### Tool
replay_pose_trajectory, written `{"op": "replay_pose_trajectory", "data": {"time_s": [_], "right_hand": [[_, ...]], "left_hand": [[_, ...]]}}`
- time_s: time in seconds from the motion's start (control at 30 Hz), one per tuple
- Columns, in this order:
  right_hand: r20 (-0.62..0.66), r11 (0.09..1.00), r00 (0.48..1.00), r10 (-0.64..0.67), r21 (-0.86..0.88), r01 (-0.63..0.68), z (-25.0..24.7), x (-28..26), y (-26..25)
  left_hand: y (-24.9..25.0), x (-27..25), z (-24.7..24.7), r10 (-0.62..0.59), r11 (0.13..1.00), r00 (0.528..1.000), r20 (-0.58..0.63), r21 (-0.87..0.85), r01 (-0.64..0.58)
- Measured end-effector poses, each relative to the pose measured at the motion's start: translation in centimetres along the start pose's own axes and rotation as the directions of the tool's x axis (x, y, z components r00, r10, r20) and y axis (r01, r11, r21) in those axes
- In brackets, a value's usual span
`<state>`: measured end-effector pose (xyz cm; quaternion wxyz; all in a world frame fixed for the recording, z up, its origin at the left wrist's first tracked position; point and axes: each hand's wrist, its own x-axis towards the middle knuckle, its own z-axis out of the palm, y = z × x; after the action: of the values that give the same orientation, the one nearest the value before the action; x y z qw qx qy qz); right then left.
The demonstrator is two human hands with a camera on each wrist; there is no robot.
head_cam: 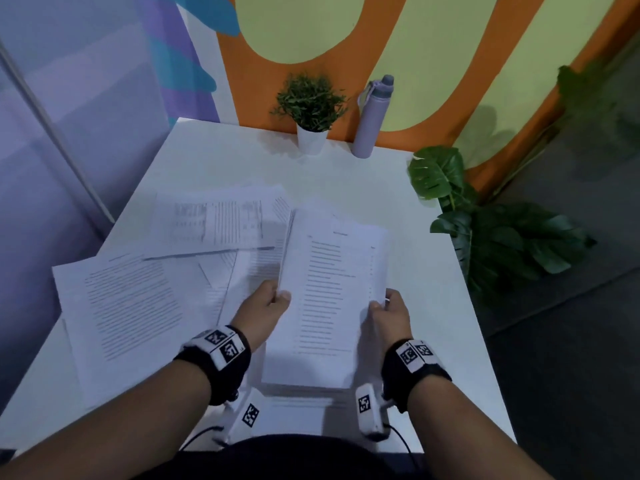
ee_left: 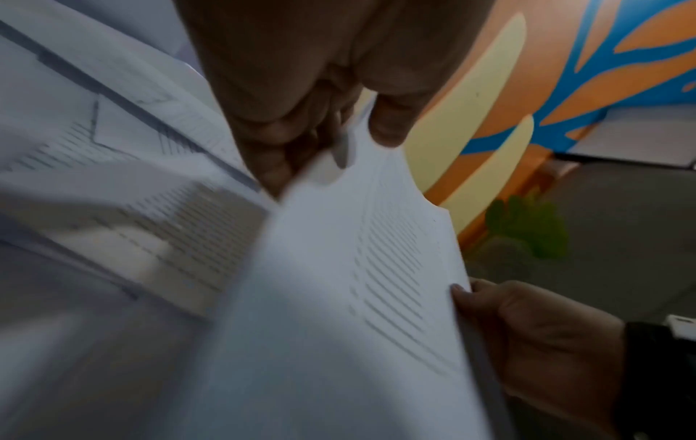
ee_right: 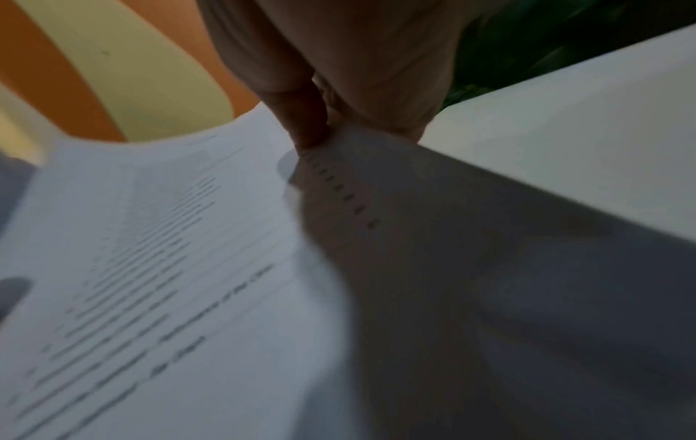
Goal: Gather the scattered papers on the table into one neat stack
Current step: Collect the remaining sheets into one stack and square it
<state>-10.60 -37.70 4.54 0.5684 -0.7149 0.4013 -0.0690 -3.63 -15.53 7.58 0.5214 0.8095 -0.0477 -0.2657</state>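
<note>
I hold a stack of printed papers [head_cam: 329,289] above the white table [head_cam: 346,174], tilted toward me. My left hand [head_cam: 273,303] pinches its left edge, thumb on top. My right hand [head_cam: 384,306] pinches the right edge. In the left wrist view the left hand [ee_left: 331,143] grips the stack [ee_left: 339,282], with the right hand [ee_left: 527,327] at its far edge. The right wrist view shows the right hand [ee_right: 324,128] pinching the printed sheets [ee_right: 169,268]. Loose sheets lie scattered to the left: one large text page [head_cam: 128,306] and a printed page [head_cam: 214,220] further back.
A small potted plant [head_cam: 311,112] and a lilac bottle [head_cam: 370,119] stand at the table's far edge by the orange wall. A leafy floor plant [head_cam: 491,230] sits off the table's right side. More sheets [head_cam: 242,271] lie under the raised stack.
</note>
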Motion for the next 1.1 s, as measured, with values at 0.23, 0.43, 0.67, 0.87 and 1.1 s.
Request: {"op": "replay_pose_trajectory", "data": {"time_s": [0.23,0.43,0.67,0.87,1.1], "right_hand": [[-0.221,0.923,0.971,0.088,-0.348,-0.163,-9.9,2.5,4.6],[-0.243,0.793,0.962,0.127,-0.558,-0.246,-14.3,3.2,6.0],[-0.261,0.651,0.965,-0.027,-0.737,-0.181,-13.3,3.6,5.9],[0.085,0.709,0.990,-0.112,-0.691,0.139,-5.9,4.0,3.9],[0.339,0.815,0.940,-0.032,-0.536,0.221,3.7,1.0,2.3]], "left_hand": [[-5.6,2.0,1.3,-0.196,0.768,0.961,0.196,0.640,0.026],[-8.1,1.2,0.6,-0.316,0.589,0.928,0.197,0.808,0.029],[-8.5,-0.3,1.8,-0.334,0.589,0.925,0.181,0.806,0.055],[-7.8,-0.5,0.0,-0.120,0.687,0.992,-0.045,0.717,0.116],[-11.5,1.2,-8.6,-0.249,0.690,0.903,-0.349,0.591,0.419]]}}
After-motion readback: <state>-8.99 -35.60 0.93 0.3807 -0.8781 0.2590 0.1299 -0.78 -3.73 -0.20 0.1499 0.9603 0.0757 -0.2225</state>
